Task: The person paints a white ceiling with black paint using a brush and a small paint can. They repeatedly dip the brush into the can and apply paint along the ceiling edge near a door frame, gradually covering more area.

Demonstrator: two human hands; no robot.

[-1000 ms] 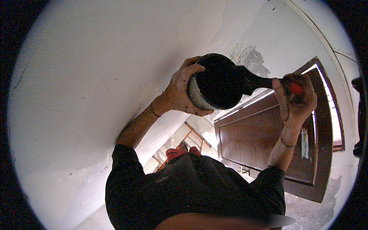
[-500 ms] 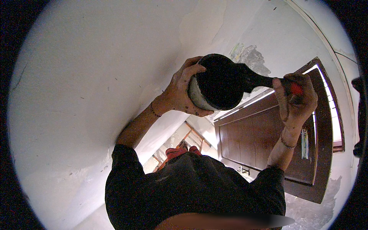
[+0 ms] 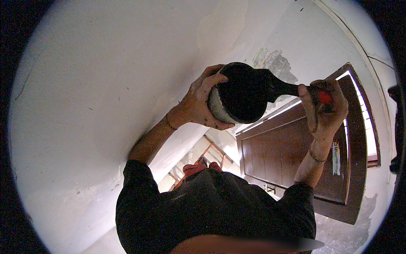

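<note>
nothing has moved: left hand (image 3: 196,106) grips pot (image 3: 239,93), right hand (image 3: 323,106) seemingly clasps brush (image 3: 275,86).

The bristle end of the dark brush with the red-tipped handle (image 3: 296,89) is lost against the shadowed round dark container (image 3: 239,93), whose contents cannot be made out, while a blurred band (image 3: 249,244) obscures the frame's lower edge.

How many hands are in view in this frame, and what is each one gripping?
2. The left hand grips the side of a dark round container; the right hand holds a brush by its red-tipped handle, head at the container. No other hands show.
</note>
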